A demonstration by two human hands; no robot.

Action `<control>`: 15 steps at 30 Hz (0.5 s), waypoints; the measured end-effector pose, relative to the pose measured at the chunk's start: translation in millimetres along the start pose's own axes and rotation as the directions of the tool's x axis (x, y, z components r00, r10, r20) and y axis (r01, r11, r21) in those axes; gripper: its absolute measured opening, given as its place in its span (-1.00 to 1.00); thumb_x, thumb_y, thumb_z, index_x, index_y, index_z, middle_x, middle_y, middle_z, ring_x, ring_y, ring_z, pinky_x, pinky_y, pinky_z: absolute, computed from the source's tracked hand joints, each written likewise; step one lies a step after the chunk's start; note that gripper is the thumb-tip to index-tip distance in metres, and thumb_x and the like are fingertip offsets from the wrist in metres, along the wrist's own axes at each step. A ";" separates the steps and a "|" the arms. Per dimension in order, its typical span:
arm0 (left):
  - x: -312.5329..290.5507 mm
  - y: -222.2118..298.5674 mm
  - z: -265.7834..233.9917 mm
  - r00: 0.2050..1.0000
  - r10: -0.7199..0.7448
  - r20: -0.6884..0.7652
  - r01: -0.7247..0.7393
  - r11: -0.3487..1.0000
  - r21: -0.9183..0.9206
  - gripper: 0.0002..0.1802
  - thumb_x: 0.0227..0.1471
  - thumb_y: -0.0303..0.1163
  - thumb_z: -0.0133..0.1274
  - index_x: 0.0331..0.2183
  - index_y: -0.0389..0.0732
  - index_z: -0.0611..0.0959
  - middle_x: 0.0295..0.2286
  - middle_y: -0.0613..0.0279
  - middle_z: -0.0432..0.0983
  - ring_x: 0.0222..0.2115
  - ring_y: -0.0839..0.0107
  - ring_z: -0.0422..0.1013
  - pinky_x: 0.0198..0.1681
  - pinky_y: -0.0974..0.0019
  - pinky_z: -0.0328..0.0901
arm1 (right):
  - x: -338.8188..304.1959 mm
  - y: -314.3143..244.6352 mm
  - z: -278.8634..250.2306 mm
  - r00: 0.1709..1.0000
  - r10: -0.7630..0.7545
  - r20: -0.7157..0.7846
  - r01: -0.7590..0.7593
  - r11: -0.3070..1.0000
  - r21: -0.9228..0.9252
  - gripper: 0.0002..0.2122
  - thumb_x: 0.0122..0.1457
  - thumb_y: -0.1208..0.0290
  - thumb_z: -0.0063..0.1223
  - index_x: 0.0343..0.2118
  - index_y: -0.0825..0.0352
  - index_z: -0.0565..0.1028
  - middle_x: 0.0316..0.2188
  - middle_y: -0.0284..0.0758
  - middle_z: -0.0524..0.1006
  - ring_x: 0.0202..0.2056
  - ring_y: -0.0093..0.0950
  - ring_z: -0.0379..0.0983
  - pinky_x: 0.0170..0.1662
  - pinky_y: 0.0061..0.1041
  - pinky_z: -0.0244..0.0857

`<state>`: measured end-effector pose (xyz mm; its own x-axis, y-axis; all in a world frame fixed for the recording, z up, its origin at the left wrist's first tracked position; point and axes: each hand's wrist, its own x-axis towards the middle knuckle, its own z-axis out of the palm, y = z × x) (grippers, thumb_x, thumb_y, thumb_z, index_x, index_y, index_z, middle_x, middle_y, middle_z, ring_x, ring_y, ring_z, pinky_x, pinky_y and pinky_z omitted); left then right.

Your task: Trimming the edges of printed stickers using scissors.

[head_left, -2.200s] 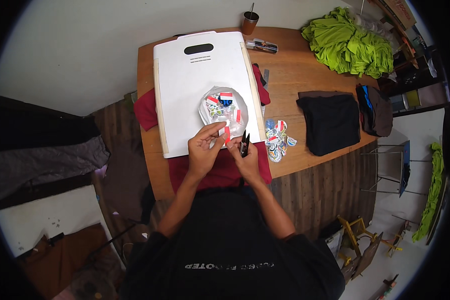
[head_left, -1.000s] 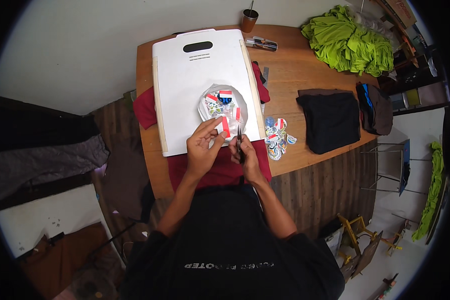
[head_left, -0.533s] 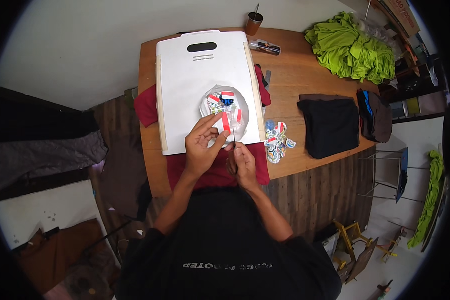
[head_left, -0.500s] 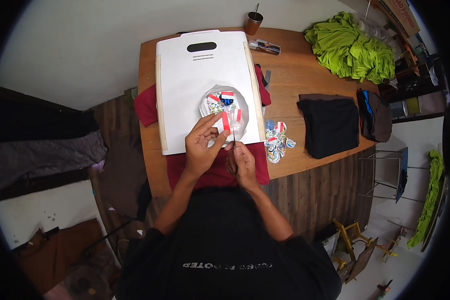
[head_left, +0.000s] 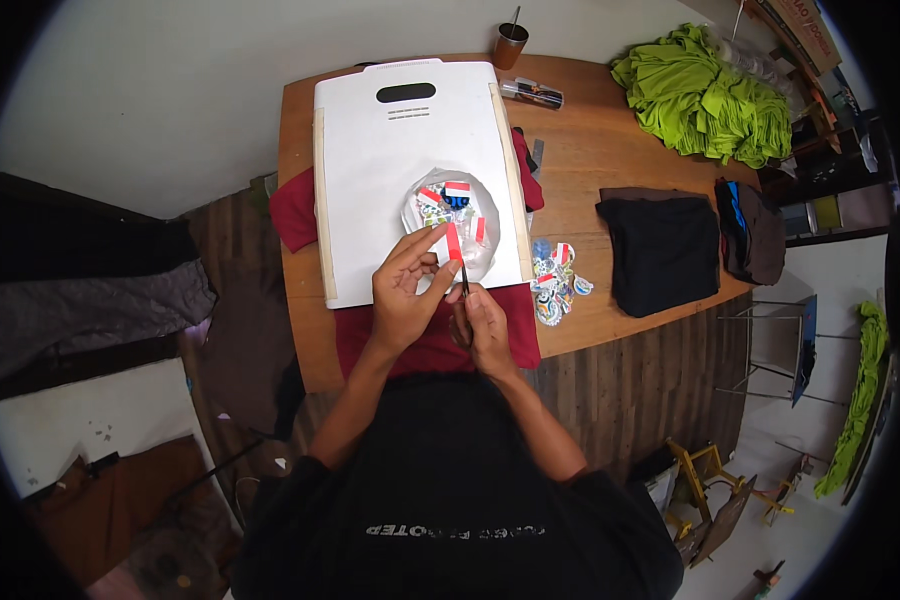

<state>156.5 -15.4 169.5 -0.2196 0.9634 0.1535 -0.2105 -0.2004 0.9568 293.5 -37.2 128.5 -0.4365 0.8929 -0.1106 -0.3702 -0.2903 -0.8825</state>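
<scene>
My left hand (head_left: 402, 297) pinches a small red-and-white sticker (head_left: 453, 240) between thumb and fingers. In my right hand (head_left: 489, 331) is a pair of scissors (head_left: 463, 285), its blades pointing away from me and meeting the lower edge of the sticker. Both hands are over the near edge of a white board (head_left: 360, 180). Just beyond them, on the board, lies an open white plastic bag (head_left: 488, 258) holding several colourful and red-and-white stickers (head_left: 457, 190). Fingers hide part of the scissors' handles.
Right of the board lies a pile of cut stickers (head_left: 553, 285) on the wooden table (head_left: 570, 160). Dark red cloth (head_left: 515, 335) shows beneath the board. Folded black clothing (head_left: 660, 250), a green cloth heap (head_left: 705, 100), a brown cup (head_left: 510, 47) and a clear cylinder (head_left: 532, 93) stand farther right.
The scissor blades have shifted slightly against the sticker's lower edge. My left hand keeps its pinch in almost the same place, and the whole view has moved a touch.
</scene>
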 end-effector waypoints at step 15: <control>-1.4 -1.3 0.2 1.000 -0.026 -0.003 0.026 1.000 0.006 -0.50 0.03 -0.72 0.12 0.05 -0.39 0.51 -0.01 0.06 0.38 -0.28 0.57 0.45 -0.23 0.49 0.38 | -1.0 0.2 0.7 1.000 -0.006 -0.016 0.007 0.999 0.033 -0.70 0.43 0.19 -0.33 -0.20 0.35 0.36 -0.72 -0.58 0.10 -0.72 -0.78 -0.09 -0.63 -0.70 -0.16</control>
<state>157.3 -16.5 168.0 -0.2172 0.9677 0.1279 -0.2103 -0.1743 0.9620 293.3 -38.4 128.8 -0.4211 0.9000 -0.1124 -0.4002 -0.2956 -0.8675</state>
